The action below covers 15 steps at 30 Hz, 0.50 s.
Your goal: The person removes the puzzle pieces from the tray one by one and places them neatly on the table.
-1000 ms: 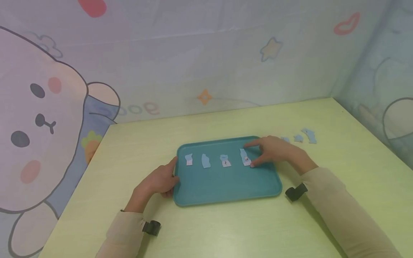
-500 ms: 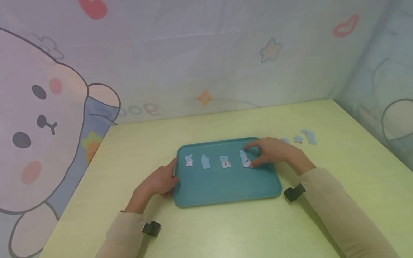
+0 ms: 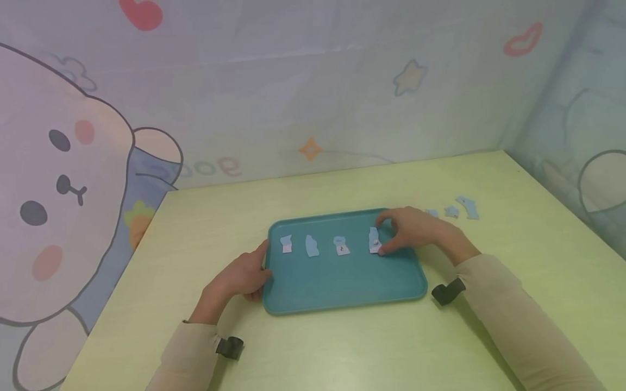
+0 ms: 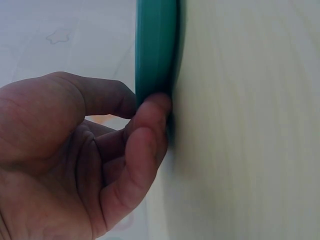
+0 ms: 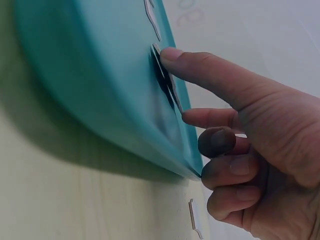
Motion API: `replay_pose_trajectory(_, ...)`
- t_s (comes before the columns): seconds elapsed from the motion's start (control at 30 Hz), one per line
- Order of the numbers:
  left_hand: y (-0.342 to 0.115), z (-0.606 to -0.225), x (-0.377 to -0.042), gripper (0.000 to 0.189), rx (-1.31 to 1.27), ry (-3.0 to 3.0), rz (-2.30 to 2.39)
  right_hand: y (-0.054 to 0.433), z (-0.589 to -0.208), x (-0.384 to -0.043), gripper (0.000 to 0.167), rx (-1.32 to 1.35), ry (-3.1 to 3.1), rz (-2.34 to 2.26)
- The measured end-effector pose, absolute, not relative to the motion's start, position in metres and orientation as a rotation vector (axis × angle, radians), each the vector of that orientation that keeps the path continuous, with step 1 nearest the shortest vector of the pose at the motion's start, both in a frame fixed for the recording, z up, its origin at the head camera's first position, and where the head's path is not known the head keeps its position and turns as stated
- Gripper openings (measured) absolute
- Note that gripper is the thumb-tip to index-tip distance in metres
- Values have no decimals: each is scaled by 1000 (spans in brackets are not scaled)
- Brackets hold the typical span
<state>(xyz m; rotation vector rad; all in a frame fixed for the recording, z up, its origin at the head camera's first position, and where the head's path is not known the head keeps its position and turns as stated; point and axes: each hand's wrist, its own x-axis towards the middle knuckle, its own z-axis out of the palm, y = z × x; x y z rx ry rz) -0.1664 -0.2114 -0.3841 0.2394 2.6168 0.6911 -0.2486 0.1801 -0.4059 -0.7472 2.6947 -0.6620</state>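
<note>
A teal tray (image 3: 342,282) lies on the table, with several pale blue-and-white puzzle pieces in a row. My left hand (image 3: 244,274) grips the tray's left edge, thumb over the rim and the other fingers at its outer side. At the tray's right end, my right hand (image 3: 413,228) holds the rightmost puzzle piece (image 3: 374,239) between thumb and index finger, one at each end. In the right wrist view this piece (image 5: 167,80) stands slightly off the tray, a dark shadow under it. The other pieces, such as the middle-right one (image 3: 341,245), lie flat.
Beyond the right hand, more puzzle pieces (image 3: 468,207) lie on the pale yellow-green table (image 3: 332,347); one is partly hidden by that hand. A printed cloth (image 3: 342,98) hangs along the table's back and sides.
The rightmost puzzle piece has turned under my right hand: its far end and the index finger shifted right, so it now stands straighter. The left hand and tray look unchanged.
</note>
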Motion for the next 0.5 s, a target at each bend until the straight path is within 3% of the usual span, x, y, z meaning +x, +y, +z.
replay_pose_trajectory(0.5,-209,-386,-171,77,235,2623,700,194,-404,-261,67,-726,2683,-839)
